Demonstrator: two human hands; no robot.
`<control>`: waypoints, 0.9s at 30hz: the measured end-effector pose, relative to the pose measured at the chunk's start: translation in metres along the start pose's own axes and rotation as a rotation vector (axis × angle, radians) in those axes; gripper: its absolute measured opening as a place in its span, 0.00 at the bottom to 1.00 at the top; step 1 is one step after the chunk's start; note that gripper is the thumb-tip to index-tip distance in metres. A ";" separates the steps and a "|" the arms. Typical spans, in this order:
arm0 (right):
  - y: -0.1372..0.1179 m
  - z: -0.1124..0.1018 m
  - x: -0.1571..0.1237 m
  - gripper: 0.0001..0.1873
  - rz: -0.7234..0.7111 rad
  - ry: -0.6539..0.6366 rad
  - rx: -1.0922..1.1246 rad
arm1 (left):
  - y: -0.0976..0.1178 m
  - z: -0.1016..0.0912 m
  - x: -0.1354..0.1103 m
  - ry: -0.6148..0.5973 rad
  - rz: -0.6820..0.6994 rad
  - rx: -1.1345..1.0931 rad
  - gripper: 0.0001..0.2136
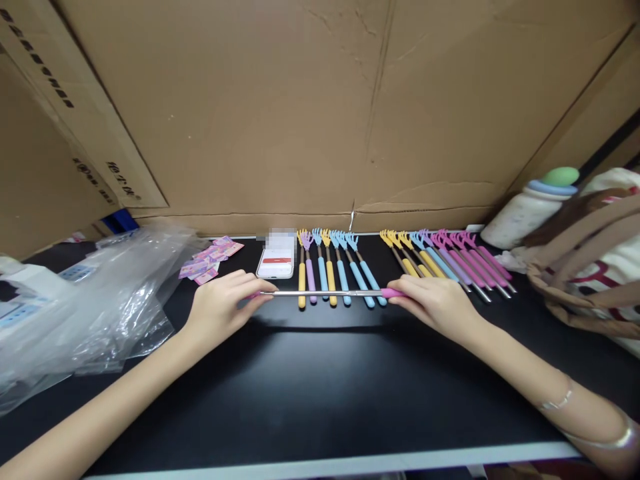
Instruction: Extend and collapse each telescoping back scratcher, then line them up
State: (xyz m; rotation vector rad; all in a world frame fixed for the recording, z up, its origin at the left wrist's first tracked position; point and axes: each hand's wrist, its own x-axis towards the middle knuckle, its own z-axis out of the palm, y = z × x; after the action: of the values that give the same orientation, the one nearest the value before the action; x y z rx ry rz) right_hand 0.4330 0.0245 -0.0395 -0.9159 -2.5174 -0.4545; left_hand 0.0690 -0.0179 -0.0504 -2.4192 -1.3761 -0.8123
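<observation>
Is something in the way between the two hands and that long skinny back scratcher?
No, nothing visible: both hands hold it. The left hand pinches one end of the back scratcher, the right hand holds its pink handle. Its shaft crosses a row of other back scratchers on the black table.

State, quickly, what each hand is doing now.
Left hand: closed on one end of the extended back scratcher.
Right hand: closed on its pink handle.

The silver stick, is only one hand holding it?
No, the left hand grips one end of the silver stick and the right hand grips its pink handle at the other end.
</observation>
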 end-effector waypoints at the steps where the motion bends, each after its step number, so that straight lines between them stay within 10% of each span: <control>1: -0.001 0.000 0.000 0.13 -0.008 0.024 -0.024 | 0.004 0.001 -0.001 0.009 -0.013 -0.003 0.10; 15: -0.026 0.003 0.008 0.15 -0.105 0.009 -0.055 | 0.031 0.007 -0.003 -0.086 -0.023 -0.053 0.08; 19: -0.018 0.003 0.008 0.15 -0.106 0.008 -0.028 | 0.031 -0.016 0.005 -0.224 0.035 -0.066 0.10; 27: -0.015 0.004 0.007 0.16 -0.169 0.043 -0.042 | 0.071 -0.066 -0.048 0.016 0.168 -0.373 0.08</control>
State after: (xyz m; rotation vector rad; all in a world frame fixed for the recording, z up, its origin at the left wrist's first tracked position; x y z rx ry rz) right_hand 0.4169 0.0188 -0.0417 -0.7029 -2.5658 -0.5746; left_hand 0.0873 -0.1203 -0.0193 -2.7491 -1.0733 -1.1236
